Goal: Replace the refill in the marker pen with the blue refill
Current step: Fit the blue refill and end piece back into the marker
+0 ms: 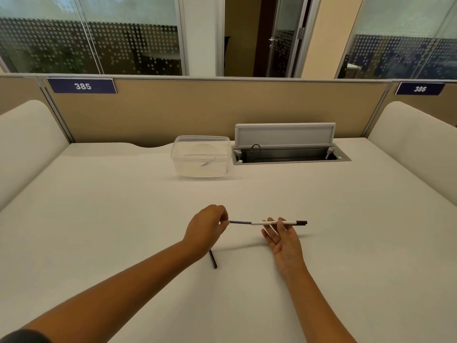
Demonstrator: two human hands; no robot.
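My right hand (282,240) holds the white marker pen (279,222) level above the desk, thumb and fingertips pinching its barrel; its black tip points right. A blue refill (239,222) sticks out of the pen's left end. My left hand (207,227) pinches the free end of that refill. A black refill (213,260) lies on the white desk (123,219) just below my left wrist, partly hidden by it.
A clear plastic box (201,156) stands at the back centre with a small item inside. To its right an open cable hatch (289,154) with a raised lid is set into the desk. Padded dividers flank both sides.
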